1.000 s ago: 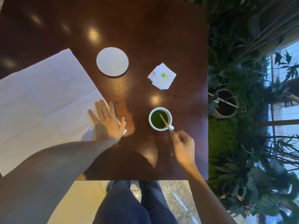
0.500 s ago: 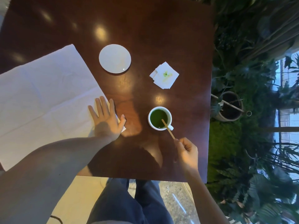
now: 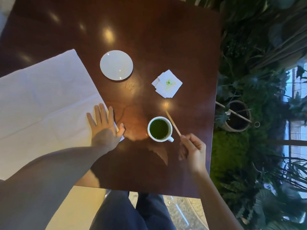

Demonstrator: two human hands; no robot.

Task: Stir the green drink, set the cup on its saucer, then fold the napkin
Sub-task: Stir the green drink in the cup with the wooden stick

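- On the near right of the dark surface [image 3: 166, 39], the right hand [image 3: 193, 150] pinches a wooden stick [image 3: 173, 123] in its grip; the stick slants past the cup's right side, outside the rim, its far tip over bare wood.
- Left hand [image 3: 104, 128] lies flat, fingers straight, grasping nothing, pressing the near right corner of the big napkin [image 3: 41, 105].
- Cup [image 3: 160, 129] is white, handle toward the near right, and holds dark green drink close to the brim.
- Saucer [image 3: 116, 65] sits far left of the cup, well apart, with nothing on it.
- Small folded tissue [image 3: 167, 83] with a green stain lies far from the cup, right of the saucer.
- Risks, as I judge them: a wet stick may drip green on the wood; the cup is full, so a tilted or hurried carry to the saucer could slop it; a brush from the hand could knock the handle.
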